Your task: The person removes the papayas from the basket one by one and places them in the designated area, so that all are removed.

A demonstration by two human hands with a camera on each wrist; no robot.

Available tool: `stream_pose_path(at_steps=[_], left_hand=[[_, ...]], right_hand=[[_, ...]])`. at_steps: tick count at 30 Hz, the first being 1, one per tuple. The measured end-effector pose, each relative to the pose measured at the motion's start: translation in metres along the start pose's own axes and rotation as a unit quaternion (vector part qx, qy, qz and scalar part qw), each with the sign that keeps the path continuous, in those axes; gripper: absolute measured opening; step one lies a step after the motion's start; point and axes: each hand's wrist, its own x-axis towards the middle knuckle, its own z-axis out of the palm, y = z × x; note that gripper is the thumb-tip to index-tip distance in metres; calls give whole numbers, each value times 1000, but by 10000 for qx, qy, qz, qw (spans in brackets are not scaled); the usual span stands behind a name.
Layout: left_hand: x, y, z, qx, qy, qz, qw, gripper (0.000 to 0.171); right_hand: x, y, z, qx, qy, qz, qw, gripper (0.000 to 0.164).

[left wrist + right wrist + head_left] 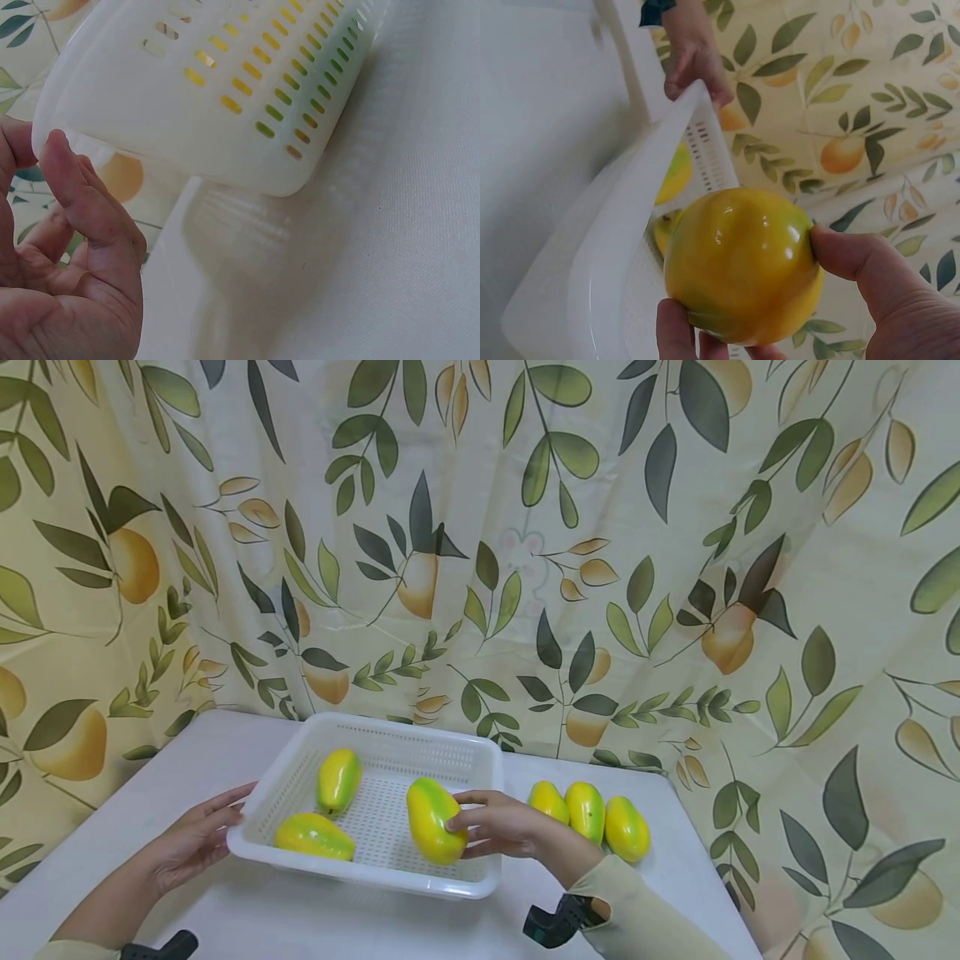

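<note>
A white perforated plastic basket [300, 743] stands on the table. My left hand [193, 839] pinches its left rim between thumb and fingers, as the left wrist view shows on the basket's end wall [172, 127]. Over the right part of the basket, my right hand [510, 827] grips a yellow-green mango [433, 822]. In the right wrist view, thumb and fingers lie on opposite sides of this mango [742, 262]. Inside the basket, one mango [339, 781] stands toward the back left and another mango [313, 837] lies at the front left.
Right of the basket, a row of three mangoes, the nearest end mango [627, 828] included, lies on the white-covered table [285, 918]. A leaf-and-fruit patterned curtain [480, 568] hangs behind and along both sides. Dark wrist-worn devices [558, 920] sit on both wrists.
</note>
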Motion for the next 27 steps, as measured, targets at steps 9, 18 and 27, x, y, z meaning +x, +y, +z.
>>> stream_pose_path(at_steps=[9, 18, 27], left_hand=[[0, -1, 0, 38, -27, 50, 10000, 40], [1, -2, -1, -38, -25, 30, 10000, 40], [2, -2, -2, 15, 40, 9, 10000, 40]], right_hand=[[-8, -3, -1, 145, -16, 48, 9999, 68], [-17, -3, -5, 241, -5, 54, 9997, 67], [-27, -1, -15, 247, 24, -10, 9997, 69]])
